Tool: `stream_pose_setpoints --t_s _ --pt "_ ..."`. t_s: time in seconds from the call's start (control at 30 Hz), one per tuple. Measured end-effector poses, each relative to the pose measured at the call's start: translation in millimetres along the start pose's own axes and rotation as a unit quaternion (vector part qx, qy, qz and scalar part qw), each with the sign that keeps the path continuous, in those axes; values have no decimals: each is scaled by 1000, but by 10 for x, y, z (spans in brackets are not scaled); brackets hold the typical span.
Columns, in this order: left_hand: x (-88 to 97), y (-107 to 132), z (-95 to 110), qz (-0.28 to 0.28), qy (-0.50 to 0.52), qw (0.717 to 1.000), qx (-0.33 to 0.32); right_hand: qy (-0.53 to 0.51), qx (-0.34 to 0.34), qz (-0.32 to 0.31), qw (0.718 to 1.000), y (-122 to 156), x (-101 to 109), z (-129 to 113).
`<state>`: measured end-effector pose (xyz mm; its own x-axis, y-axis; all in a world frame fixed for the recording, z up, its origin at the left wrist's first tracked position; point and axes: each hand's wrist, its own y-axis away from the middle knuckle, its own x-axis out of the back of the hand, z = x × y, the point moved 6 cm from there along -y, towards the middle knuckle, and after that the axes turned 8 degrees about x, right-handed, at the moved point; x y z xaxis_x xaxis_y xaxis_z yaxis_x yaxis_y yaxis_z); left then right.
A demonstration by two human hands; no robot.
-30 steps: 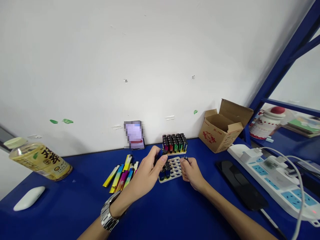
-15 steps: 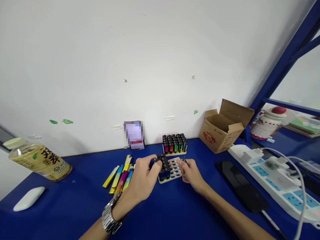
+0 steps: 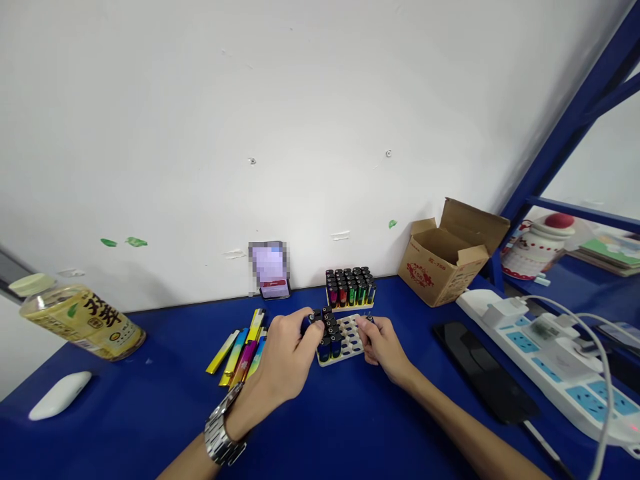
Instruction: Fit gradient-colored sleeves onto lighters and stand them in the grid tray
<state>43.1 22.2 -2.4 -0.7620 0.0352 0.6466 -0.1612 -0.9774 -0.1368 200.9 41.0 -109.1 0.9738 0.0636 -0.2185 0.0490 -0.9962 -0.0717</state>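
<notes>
A cream tray with rows of slots [image 3: 350,341] lies on the blue table, its left rows holding several lighters with black tops [image 3: 327,328]. My left hand [image 3: 285,357], a metal watch on its wrist, is closed round a dark lighter at the tray's left edge. My right hand [image 3: 381,343] is closed on the tray's right end, pinching a small dark lighter there. Behind stands a second tray full of coloured lighters [image 3: 350,288]. Several loose coloured lighters [image 3: 243,349] lie left of my left hand.
An open cardboard box [image 3: 447,257] stands at the back right. A black phone [image 3: 483,370] and a white power strip with cables [image 3: 555,360] lie right. A tea bottle [image 3: 80,320] and white mouse [image 3: 59,395] sit left. A small phone [image 3: 270,270] leans on the wall.
My left hand has dropped from above the tray to its left edge, bringing its lighter down among the others. My right hand has hardly moved.
</notes>
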Motion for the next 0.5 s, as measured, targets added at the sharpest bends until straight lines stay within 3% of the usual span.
stream_pose_setpoints --t_s 0.17,0.27,0.5 --pt "12 -37 -10 44 -2 999 18 -76 100 -7 992 -43 -7 -119" --pt "34 -61 -13 76 -13 996 50 -39 150 -7 988 -73 14 -166" --pt "52 -86 -38 63 -31 995 67 74 186 -44 979 -171 -29 -178"
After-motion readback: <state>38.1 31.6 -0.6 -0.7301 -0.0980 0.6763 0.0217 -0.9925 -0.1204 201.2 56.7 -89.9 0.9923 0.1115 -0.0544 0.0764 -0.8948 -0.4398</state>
